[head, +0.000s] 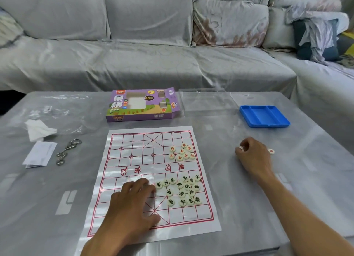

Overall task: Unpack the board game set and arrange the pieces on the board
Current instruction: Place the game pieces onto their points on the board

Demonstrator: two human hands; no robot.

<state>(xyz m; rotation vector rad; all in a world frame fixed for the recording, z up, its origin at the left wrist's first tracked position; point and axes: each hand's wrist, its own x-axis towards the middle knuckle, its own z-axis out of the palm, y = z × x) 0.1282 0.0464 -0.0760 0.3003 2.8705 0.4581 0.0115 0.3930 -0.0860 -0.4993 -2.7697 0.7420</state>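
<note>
A white paper xiangqi board (134, 159) with red lines lies flat on the table. Several cream discs with red characters (182, 151) cluster on its far right part. Several discs with black characters (183, 188) lie grouped on its near right part. My left hand (132, 204) rests palm down on the board, fingertips touching the leftmost black-marked disc. My right hand (252, 156) is off the board to the right, fingers curled around a cream disc (241, 148). Another red-marked disc (271, 150) lies on the table just right of that hand.
The purple game box (141, 106) lies beyond the board. A clear plastic lid (206, 100) and a blue tray (264, 115) sit at the back right. A tissue (38, 130), folded paper (40, 154), metal rings (67, 152) and plastic wrap (57, 108) lie left. A grey sofa stands behind.
</note>
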